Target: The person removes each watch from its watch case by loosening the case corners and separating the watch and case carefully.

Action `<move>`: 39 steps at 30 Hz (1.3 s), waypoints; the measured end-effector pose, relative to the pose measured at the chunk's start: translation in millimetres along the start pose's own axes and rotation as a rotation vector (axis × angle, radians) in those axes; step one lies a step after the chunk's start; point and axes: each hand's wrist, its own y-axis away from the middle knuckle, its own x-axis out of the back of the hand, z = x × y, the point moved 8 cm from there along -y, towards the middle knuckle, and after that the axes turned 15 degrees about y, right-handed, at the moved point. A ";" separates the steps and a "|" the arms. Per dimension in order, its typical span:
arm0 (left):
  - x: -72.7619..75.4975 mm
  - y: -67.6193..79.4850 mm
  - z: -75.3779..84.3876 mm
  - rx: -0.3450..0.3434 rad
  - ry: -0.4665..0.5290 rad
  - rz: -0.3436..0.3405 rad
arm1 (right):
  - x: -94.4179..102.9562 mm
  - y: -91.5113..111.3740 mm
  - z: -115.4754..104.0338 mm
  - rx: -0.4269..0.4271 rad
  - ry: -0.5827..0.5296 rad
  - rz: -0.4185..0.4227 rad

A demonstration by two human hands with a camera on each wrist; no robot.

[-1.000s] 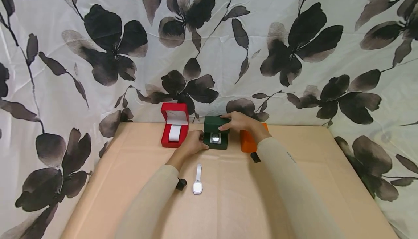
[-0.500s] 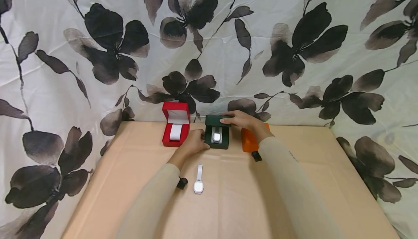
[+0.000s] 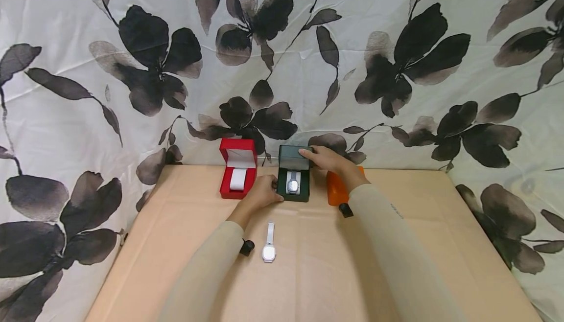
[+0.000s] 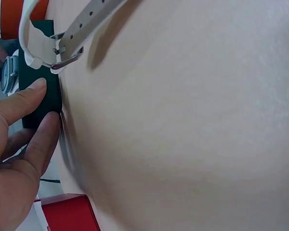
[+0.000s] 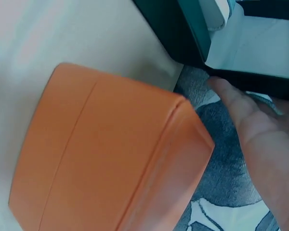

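An open green watch box (image 3: 304, 192) stands near the back of the table, its lid (image 3: 293, 153) raised. Inside it a watch with a light strap (image 3: 293, 183) sits on its cushion. My left hand (image 3: 262, 192) grips the box's left side; in the left wrist view the thumb (image 4: 31, 98) presses the front face and a finger meets the lower corner. My right hand (image 3: 328, 159) holds the lid at its right edge, with a finger (image 5: 226, 91) along the lid in the right wrist view. A white watch (image 3: 269, 249) lies on the table nearer me.
Left of the green box stands an open red watch box (image 3: 225, 182) with a white cushion. To the right, partly behind my right wrist, is an orange box (image 3: 336, 191). A floral cloth (image 3: 326, 67) hangs behind the table (image 3: 321, 263).
My right hand has swung the green box's lid up and back, baring more of its inside and the watch. My left hand stays on the box's left side.
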 end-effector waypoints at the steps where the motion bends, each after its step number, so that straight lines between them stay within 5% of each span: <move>1: 0.0 0.3 0.3 0.003 0.003 0.000 | 0.3 0.3 0.4 -0.014 -0.007 0.009; 22: -3.6 6.3 0.7 0.043 0.028 -0.005 | -2.7 5.0 0.4 -0.232 0.036 0.128; 39: -3.4 9.9 -0.3 0.075 0.040 -0.001 | -17.2 26.5 0.1 -0.128 -0.151 0.221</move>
